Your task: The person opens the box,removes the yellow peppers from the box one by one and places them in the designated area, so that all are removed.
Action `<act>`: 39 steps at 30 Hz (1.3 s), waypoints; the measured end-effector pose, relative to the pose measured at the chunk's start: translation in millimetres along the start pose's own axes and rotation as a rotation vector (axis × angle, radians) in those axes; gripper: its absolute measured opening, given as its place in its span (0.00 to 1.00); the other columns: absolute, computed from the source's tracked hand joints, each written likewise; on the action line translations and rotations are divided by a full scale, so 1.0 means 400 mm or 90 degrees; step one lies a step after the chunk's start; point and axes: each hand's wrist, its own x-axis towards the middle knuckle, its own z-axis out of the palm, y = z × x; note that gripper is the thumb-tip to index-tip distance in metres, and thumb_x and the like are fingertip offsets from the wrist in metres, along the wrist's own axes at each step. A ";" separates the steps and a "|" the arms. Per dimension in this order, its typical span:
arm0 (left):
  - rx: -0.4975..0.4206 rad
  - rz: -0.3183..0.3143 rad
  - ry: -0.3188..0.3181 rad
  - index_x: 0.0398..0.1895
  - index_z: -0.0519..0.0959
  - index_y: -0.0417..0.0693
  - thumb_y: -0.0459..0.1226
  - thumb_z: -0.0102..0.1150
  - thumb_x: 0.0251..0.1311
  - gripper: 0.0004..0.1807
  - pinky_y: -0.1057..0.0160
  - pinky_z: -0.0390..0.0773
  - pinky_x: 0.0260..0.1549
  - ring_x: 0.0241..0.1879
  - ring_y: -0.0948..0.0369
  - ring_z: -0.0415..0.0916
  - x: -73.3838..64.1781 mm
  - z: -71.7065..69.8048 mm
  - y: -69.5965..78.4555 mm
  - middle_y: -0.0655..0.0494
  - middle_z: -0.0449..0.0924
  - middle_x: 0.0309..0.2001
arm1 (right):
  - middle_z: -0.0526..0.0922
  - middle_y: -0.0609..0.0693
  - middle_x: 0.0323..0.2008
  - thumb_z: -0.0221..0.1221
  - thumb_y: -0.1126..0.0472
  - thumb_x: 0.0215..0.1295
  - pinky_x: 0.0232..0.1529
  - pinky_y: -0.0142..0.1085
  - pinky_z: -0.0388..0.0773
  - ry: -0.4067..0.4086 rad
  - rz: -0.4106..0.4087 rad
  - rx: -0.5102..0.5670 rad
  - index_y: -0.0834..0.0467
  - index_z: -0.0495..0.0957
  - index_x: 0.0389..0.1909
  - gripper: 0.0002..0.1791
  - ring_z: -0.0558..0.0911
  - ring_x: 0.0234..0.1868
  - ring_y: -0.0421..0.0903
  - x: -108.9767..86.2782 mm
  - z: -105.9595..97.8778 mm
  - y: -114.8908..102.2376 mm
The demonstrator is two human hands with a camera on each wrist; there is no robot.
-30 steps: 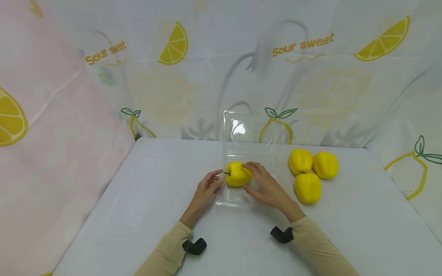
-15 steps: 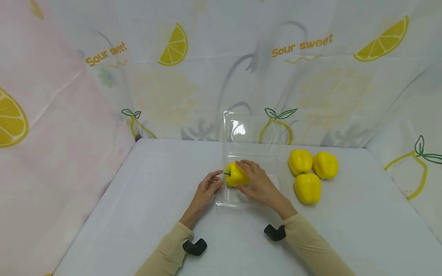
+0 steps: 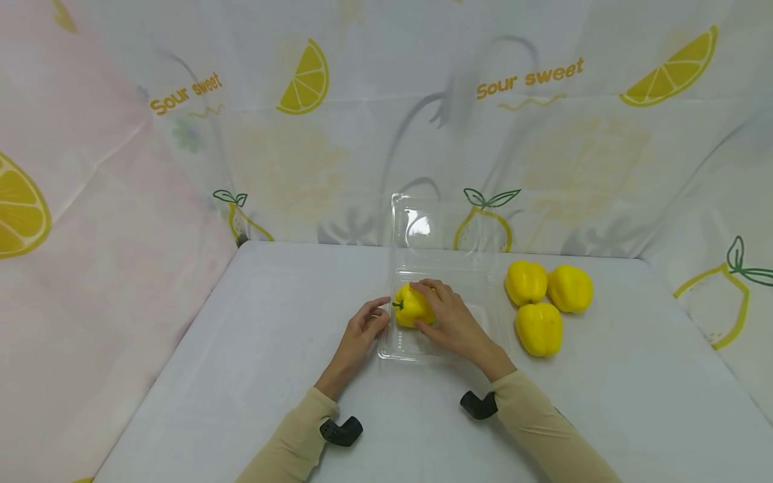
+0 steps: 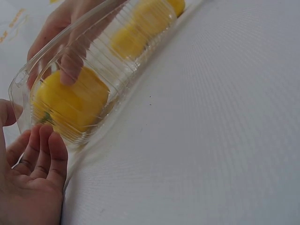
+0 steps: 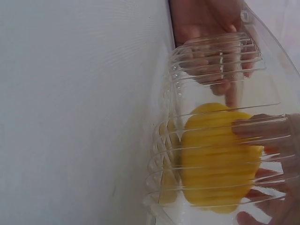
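A clear plastic clamshell container [image 3: 403,352] lies on the white table, its lid [image 3: 443,228] raised at the back. Inside its left part is a yellow bell pepper [image 3: 410,306] on its side, green stem pointing left. My right hand [image 3: 455,322] grips this pepper from the right, fingers over its top and thumb along its near side; through the ribbed wall the right wrist view shows these fingers [image 5: 262,126] on it. My left hand [image 3: 359,335] holds the container's left edge, with bent fingers [image 4: 44,145] against the wall and the thumb at the rim.
Three more yellow bell peppers [image 3: 539,329] sit grouped on the table to the right of the container. Printed cloth with lemon pictures [image 3: 302,161] hangs behind the table and at both sides. A black curved piece is at each sleeve cuff.
My right hand has shifted a little left over the bell pepper, which has moved slightly, if at all, toward the container's left side. The left hand stays in place.
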 end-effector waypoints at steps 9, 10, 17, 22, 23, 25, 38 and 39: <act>-0.003 -0.001 -0.002 0.62 0.70 0.51 0.42 0.51 0.67 0.21 0.73 0.74 0.40 0.38 0.61 0.73 -0.002 0.000 0.005 0.50 0.73 0.45 | 0.69 0.56 0.58 0.67 0.59 0.55 0.57 0.51 0.71 0.001 -0.001 -0.006 0.56 0.67 0.61 0.32 0.71 0.57 0.55 0.002 0.000 0.000; -0.002 0.000 -0.003 0.63 0.69 0.50 0.42 0.51 0.67 0.21 0.73 0.74 0.40 0.39 0.60 0.73 -0.002 0.000 0.006 0.49 0.73 0.45 | 0.68 0.56 0.58 0.67 0.59 0.55 0.57 0.51 0.71 0.001 0.000 -0.006 0.56 0.67 0.61 0.32 0.71 0.57 0.55 0.002 0.000 -0.001; -0.007 0.002 -0.006 0.63 0.69 0.50 0.42 0.51 0.67 0.21 0.71 0.75 0.40 0.38 0.62 0.73 0.000 -0.002 0.004 0.50 0.73 0.45 | 0.68 0.57 0.58 0.68 0.59 0.54 0.57 0.51 0.71 0.012 -0.007 -0.007 0.57 0.67 0.60 0.32 0.71 0.57 0.56 0.003 0.001 -0.002; -0.008 -0.005 -0.007 0.63 0.69 0.50 0.42 0.52 0.67 0.22 0.72 0.75 0.40 0.38 0.61 0.73 0.004 -0.002 -0.002 0.50 0.73 0.45 | 0.69 0.57 0.57 0.68 0.59 0.53 0.56 0.51 0.72 0.017 -0.010 -0.011 0.57 0.68 0.59 0.32 0.72 0.56 0.55 0.004 0.002 -0.003; -0.008 -0.005 -0.009 0.63 0.69 0.50 0.42 0.52 0.67 0.22 0.71 0.75 0.41 0.39 0.61 0.73 0.004 -0.002 -0.003 0.50 0.73 0.46 | 0.69 0.57 0.57 0.68 0.59 0.53 0.56 0.50 0.72 0.016 -0.009 -0.011 0.57 0.68 0.59 0.32 0.72 0.56 0.55 0.003 0.002 -0.003; -0.012 -0.007 -0.014 0.64 0.68 0.50 0.42 0.52 0.67 0.22 0.70 0.75 0.41 0.40 0.60 0.73 0.005 -0.003 -0.003 0.50 0.73 0.46 | 0.69 0.57 0.57 0.68 0.59 0.54 0.56 0.50 0.72 0.016 -0.009 -0.011 0.57 0.68 0.59 0.32 0.72 0.56 0.55 0.003 0.003 -0.002; 0.010 0.002 -0.023 0.62 0.68 0.42 0.37 0.49 0.68 0.21 0.72 0.75 0.42 0.39 0.59 0.73 -0.035 -0.005 0.078 0.48 0.73 0.44 | 0.68 0.55 0.56 0.68 0.56 0.55 0.56 0.49 0.72 0.003 0.003 -0.013 0.55 0.68 0.58 0.30 0.71 0.55 0.54 0.004 0.007 0.002; 0.010 0.003 -0.023 0.62 0.68 0.43 0.37 0.49 0.68 0.21 0.72 0.75 0.41 0.39 0.60 0.73 -0.035 -0.005 0.078 0.48 0.73 0.44 | 0.68 0.55 0.56 0.68 0.55 0.55 0.56 0.49 0.72 0.002 0.003 -0.014 0.55 0.68 0.57 0.30 0.71 0.55 0.54 0.005 0.007 0.002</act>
